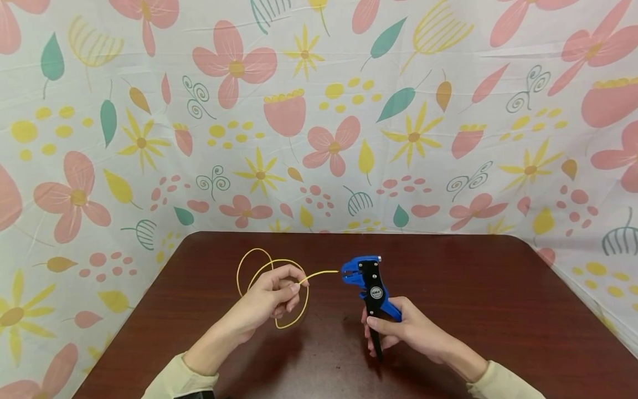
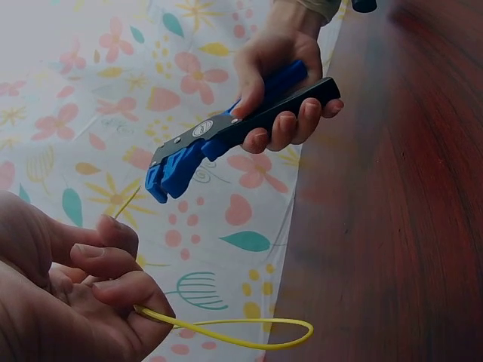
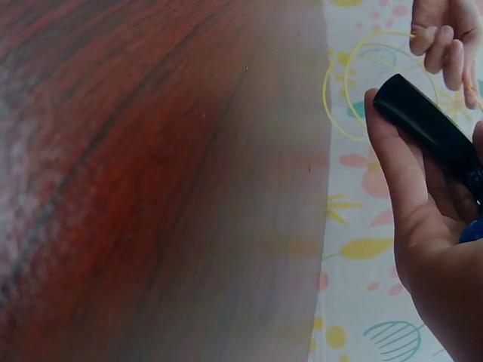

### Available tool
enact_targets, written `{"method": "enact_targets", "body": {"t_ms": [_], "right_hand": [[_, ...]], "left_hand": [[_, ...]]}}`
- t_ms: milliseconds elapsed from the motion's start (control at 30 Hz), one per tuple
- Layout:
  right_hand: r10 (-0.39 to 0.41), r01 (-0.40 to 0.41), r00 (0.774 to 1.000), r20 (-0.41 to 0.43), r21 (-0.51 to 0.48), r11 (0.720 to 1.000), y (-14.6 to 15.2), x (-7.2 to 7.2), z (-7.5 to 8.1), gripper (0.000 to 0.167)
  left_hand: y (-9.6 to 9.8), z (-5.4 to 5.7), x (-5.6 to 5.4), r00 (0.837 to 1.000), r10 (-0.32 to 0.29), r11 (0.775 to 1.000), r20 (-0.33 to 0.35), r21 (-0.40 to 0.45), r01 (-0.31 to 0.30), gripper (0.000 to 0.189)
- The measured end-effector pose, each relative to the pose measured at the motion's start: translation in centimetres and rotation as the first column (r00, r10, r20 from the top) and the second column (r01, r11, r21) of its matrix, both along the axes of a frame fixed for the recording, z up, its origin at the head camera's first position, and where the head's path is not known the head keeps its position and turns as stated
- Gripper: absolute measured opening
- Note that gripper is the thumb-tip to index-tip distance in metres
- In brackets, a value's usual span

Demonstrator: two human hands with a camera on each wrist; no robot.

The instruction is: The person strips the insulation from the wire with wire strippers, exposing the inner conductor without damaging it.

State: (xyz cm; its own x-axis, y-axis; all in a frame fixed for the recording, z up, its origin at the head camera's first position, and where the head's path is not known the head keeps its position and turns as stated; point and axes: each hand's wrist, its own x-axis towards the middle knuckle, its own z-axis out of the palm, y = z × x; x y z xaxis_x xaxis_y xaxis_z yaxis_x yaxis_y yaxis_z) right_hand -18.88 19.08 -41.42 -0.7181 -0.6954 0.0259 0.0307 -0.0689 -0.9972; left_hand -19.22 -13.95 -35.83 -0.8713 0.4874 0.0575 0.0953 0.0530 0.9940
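Between thumb and fingers, my left hand (image 1: 271, 296) pinches a yellow wire (image 1: 321, 273), its coiled loops hanging about the hand and its free end pointing right. A blue and black wire stripper (image 1: 374, 288) is gripped by its handles in my right hand (image 1: 406, 327). Its blue head faces the wire's tip, which ends just short of the jaws or at their edge. In the left wrist view the wire end stands apart from the stripper's head (image 2: 170, 173). The right wrist view shows only the black handle (image 3: 426, 117) and a little blue.
Both hands are above a dark reddish-brown wooden table (image 1: 478, 299). A white cloth (image 1: 339, 188) printed with flowers and leaves hangs behind the table and along its sides.
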Motion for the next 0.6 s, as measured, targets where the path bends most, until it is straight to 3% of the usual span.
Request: {"method": "enact_targets", "body": {"t_ms": [600], "right_hand": [[0.056,-0.056,0.998,-0.003,-0.072,0.996,-0.64,-0.17,-0.36,0.02]], "left_hand": [[0.12,-0.15,-0.12,1.0,-0.008,1.0,-0.002,0.013,0.008,0.013]]}}
